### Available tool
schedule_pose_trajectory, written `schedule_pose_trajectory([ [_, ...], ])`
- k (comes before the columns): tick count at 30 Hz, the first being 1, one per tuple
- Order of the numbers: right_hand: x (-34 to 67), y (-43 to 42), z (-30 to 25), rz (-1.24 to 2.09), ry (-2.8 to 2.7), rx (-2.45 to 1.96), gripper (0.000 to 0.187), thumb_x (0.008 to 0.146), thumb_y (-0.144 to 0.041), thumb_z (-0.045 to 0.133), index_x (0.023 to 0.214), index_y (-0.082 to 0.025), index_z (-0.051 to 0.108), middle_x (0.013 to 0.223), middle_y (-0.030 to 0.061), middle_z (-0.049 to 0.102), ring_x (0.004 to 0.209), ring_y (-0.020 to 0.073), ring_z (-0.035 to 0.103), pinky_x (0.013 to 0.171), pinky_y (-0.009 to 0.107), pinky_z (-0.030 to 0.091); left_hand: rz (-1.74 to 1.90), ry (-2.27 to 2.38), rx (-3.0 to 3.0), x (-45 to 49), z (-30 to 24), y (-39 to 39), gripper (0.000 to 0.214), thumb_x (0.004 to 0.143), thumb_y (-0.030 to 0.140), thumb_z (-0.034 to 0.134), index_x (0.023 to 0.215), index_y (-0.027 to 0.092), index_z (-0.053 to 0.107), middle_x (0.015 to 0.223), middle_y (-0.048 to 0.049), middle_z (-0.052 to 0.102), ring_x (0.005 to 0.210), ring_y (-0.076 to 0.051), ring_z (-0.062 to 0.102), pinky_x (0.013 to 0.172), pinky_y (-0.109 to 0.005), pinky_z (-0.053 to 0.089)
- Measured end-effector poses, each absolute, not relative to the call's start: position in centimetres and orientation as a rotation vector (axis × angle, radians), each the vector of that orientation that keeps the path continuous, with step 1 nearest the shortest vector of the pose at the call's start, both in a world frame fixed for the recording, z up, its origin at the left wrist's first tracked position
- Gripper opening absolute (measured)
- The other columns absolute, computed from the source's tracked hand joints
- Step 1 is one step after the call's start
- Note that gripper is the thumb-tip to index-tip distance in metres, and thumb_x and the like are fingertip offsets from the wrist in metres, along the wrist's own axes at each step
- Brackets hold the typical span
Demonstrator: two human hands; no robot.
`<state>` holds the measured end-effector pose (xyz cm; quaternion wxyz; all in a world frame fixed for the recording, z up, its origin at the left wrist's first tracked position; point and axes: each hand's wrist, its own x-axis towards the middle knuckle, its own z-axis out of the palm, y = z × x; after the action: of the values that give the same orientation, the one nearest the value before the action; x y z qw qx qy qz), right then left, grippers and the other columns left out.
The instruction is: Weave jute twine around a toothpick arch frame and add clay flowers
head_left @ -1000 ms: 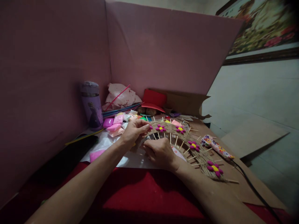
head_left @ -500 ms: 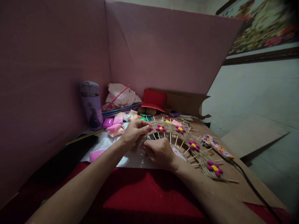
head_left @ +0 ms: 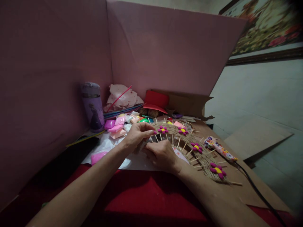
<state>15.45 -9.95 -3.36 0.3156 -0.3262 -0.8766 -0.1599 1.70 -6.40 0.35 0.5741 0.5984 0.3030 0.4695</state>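
Note:
A round twine-woven piece (head_left: 201, 154) with wooden sticks poking out carries several pink clay flowers with yellow centres, one flower (head_left: 217, 170) nearest me. My left hand (head_left: 136, 134) pinches the woven rim at its far left, fingers pressed together beside a small pink bit. My right hand (head_left: 162, 154) rests curled on the inner part of the piece, fingers closed on it; what lies under them is hidden.
Packets of coloured clay (head_left: 118, 124) lie behind the hands. A purple bottle (head_left: 93, 106) stands at the left. A patterned glue gun (head_left: 219, 148) with a black cord (head_left: 258, 192) lies at the right. Pink boards (head_left: 165, 47) wall in the back.
My left hand's fingers have shifted slightly right and down along the rim. The right hand has barely moved.

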Motion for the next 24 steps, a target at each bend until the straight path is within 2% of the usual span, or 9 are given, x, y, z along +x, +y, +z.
schedule_pose_trajectory([
  [8,15.46,-9.79,-3.63,-0.426,-2.346,-0.858,0.023,0.086,-0.025,0.041,0.08,-0.019,0.063,0.058,-0.0005,0.065,0.046,0.0098,0.051,0.047,0.027,0.023,1.082,0.718,1.429,1.67,0.22,-6.38,0.021,0.062,0.027,0.072,0.075,0.013,0.063,0.053,0.004,0.052,0.043,-0.004,0.04,0.04,-0.017,0.027],
  [15,15.44,-9.8,-3.69,-0.432,-2.338,-0.848,0.023,0.086,-0.026,0.044,0.077,-0.019,0.064,0.057,-0.0005,0.064,0.046,0.0098,0.05,0.047,0.027,0.021,1.055,0.744,1.452,1.81,0.27,-6.55,0.02,0.062,0.025,0.072,0.075,0.012,0.065,0.056,0.0028,0.054,0.046,-0.004,0.042,0.043,-0.017,0.03],
  [20,15.31,-10.13,-3.23,-0.41,-2.336,-0.809,0.028,0.091,-0.031,0.041,0.081,-0.02,0.066,0.057,-0.0007,0.064,0.047,0.01,0.052,0.047,0.026,0.023,1.026,0.785,1.47,2.15,-0.06,-6.75,0.016,0.063,0.025,0.071,0.073,0.014,0.065,0.055,0.0032,0.055,0.044,-0.004,0.041,0.042,-0.018,0.028],
  [24,15.15,-10.29,-3.0,-0.389,-2.338,-0.8,0.031,0.092,-0.032,0.04,0.08,-0.019,0.066,0.058,-0.0006,0.064,0.047,0.0099,0.052,0.046,0.025,0.024,1.036,0.792,1.473,2.21,-0.14,-6.67,0.016,0.062,0.024,0.07,0.073,0.014,0.065,0.059,0.0022,0.058,0.046,-0.005,0.043,0.044,-0.019,0.032],
])
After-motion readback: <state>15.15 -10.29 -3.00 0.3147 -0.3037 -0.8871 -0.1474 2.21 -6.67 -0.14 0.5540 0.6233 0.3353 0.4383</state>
